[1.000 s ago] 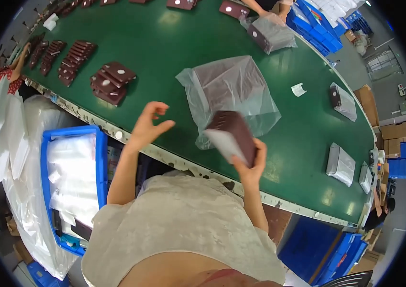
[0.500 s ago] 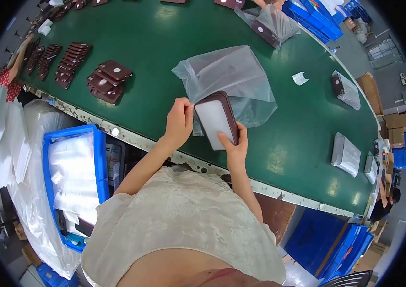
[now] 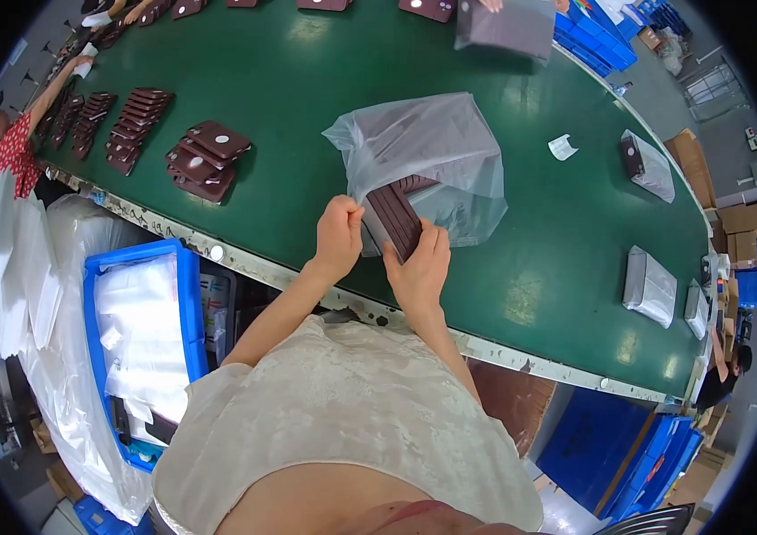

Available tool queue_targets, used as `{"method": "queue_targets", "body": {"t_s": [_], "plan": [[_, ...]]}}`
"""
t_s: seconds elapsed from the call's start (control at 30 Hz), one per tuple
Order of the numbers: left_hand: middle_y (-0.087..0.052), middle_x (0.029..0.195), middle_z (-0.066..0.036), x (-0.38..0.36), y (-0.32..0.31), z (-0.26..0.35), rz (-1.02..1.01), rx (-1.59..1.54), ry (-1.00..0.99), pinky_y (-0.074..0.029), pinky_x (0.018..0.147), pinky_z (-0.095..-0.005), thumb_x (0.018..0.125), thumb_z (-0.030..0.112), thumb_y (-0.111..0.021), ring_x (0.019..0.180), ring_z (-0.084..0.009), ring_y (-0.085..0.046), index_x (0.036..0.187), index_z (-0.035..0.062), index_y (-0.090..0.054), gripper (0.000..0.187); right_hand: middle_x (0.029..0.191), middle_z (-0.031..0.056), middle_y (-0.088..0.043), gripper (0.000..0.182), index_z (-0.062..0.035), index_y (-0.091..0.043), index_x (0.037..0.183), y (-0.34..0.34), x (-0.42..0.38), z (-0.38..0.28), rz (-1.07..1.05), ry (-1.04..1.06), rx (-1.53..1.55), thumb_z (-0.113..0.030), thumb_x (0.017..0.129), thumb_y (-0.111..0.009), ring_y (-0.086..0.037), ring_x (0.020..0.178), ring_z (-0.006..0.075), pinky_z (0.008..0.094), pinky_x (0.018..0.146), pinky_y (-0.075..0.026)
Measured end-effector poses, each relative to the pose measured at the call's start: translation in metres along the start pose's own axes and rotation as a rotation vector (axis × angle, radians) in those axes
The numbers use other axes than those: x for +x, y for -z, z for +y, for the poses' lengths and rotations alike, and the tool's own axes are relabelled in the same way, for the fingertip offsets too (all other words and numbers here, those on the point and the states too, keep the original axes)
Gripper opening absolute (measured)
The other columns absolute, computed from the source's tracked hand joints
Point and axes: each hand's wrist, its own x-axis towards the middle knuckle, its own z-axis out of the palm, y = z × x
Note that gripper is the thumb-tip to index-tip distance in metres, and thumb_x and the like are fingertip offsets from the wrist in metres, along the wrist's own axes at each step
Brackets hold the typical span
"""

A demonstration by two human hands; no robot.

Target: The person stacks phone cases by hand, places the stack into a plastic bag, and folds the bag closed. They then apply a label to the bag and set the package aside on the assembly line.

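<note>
Brown stack [image 3: 394, 220], partly in clear plastic bag [image 3: 432, 134], near edge of green bench [image 3: 298, 134].
Right fingers [image 3: 423, 259] grip stack; left fingers [image 3: 340, 234] pinch bag's mouth.

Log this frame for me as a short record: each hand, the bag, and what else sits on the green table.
left hand: left hand pinches the near edge of the clear bag
right hand: right hand grips a brown stack at the bag's mouth
bag: lies on the green table; brown shows through it
left side: loose brown pile, more brown rows beyond
right side: white scrap, several wrapped packs
</note>
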Motion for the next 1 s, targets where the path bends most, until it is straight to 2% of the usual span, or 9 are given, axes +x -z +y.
{"method": "queue_targets", "body": {"t_s": [0.1,0.2,0.37,0.43,0.47,0.53,0.67,0.87,1.0], "plan": [[-0.056,0.088,-0.017,-0.012,-0.009,-0.005,0.01,-0.013,0.054,-0.046,0.069,-0.0452,0.09,0.002,-0.061,0.079,-0.0387,-0.055,0.094,0.0029,-0.05,0.012,0.106,0.0178,-0.054,0.06,-0.0002,-0.051,0.124,-0.004,0.004,0.002,-0.012,0.004,-0.026,-0.016,0.073,-0.08,-0.054,0.099,0.0392,0.0453,0.082,-0.045],[-0.055,0.086,-0.016,-0.028,-0.016,-0.006,-0.162,-0.05,-0.178,-0.046,0.07,-0.0457,0.087,0.001,-0.062,0.079,-0.0389,-0.055,0.094,0.0036,-0.049,0.015,0.113,0.02,-0.054,0.068,0.0008,-0.047,0.129,-0.014,0.007,0.0,0.001,0.059,-0.102,-0.016,0.072,-0.079,-0.053,0.101,0.0384,0.0446,0.085,-0.043],[-0.055,0.087,-0.016,-0.022,-0.007,-0.014,-0.174,0.027,-0.138,-0.045,0.071,-0.0457,0.084,0.002,-0.063,0.08,-0.0389,-0.054,0.094,0.0037,-0.049,0.017,0.118,0.0236,-0.052,0.076,0.0036,-0.042,0.137,-0.034,0.004,0.011,0.04,0.163,-0.058,-0.015,0.074,-0.079,-0.053,0.108,0.0407,0.0462,0.089,-0.045],[-0.054,0.087,-0.017,-0.019,0.004,0.004,-0.111,0.166,-0.035,-0.044,0.071,-0.0462,0.084,0.003,-0.064,0.08,-0.0392,-0.054,0.094,0.0032,-0.049,0.018,0.119,0.026,-0.052,0.085,0.0047,-0.035,0.142,-0.02,-0.008,0.011,-0.035,0.007,0.363,-0.015,0.073,-0.081,-0.05,0.111,0.0435,0.048,0.095,-0.043],[-0.054,0.087,-0.017,-0.018,0.007,0.01,-0.066,0.232,0.011,-0.044,0.07,-0.0464,0.083,0.003,-0.064,0.08,-0.0394,-0.054,0.094,0.003,-0.049,0.018,0.118,0.0258,-0.052,0.084,0.0047,-0.036,0.14,-0.02,-0.015,0.015,-0.044,-0.037,0.371,-0.016,0.073,-0.082,-0.05,0.113,0.0443,0.0481,0.097,-0.043],[-0.054,0.087,-0.017,-0.022,0.004,-0.005,-0.192,0.352,0.03,-0.044,0.069,-0.0472,0.083,0.006,-0.063,0.079,-0.0393,-0.054,0.095,0.0026,-0.051,0.017,0.116,0.025,-0.053,0.079,0.004,-0.04,0.134,-0.023,-0.023,0.028,-0.067,-0.04,0.331,-0.016,0.071,-0.083,-0.051,0.112,0.0444,0.0478,0.097,-0.044],[-0.054,0.086,-0.016,-0.013,0.014,0.002,-0.266,0.236,-0.062,-0.044,0.068,-0.047,0.084,0.008,-0.061,0.077,-0.0384,-0.054,0.091,0.0029,-0.054,0.011,0.11,0.0229,-0.053,0.067,0.0021,-0.045,0.12,-0.017,0.001,0.019,-0.013,0.098,0.199,-0.014,0.067,-0.084,-0.054,0.103,0.0433,0.0482,0.089,-0.045],[-0.055,0.082,-0.015,-0.017,0.022,0.006,-0.325,0.205,-0.126,-0.044,0.066,-0.0461,0.083,0.008,-0.061,0.074,-0.037,-0.055,0.086,0.0033,-0.053,0.01,0.108,0.0238,-0.051,0.067,0.0023,-0.045,0.117,-0.031,-0.008,0.019,-0.013,0.031,0.202,-0.012,0.063,-0.084,-0.052,0.1,0.044,0.049,0.085,-0.045],[-0.055,0.079,-0.014,-0.028,0.031,0.025,-0.326,0.149,-0.049,-0.044,0.064,-0.0461,0.083,0.008,-0.062,0.072,-0.0366,-0.056,0.086,0.0036,-0.053,0.01,0.109,0.0254,-0.05,0.069,0.0033,-0.045,0.118,-0.046,-0.012,0.02,-0.015,-0.011,0.238,-0.012,0.063,-0.084,-0.051,0.103,0.045,0.0493,0.086,-0.044]]}}
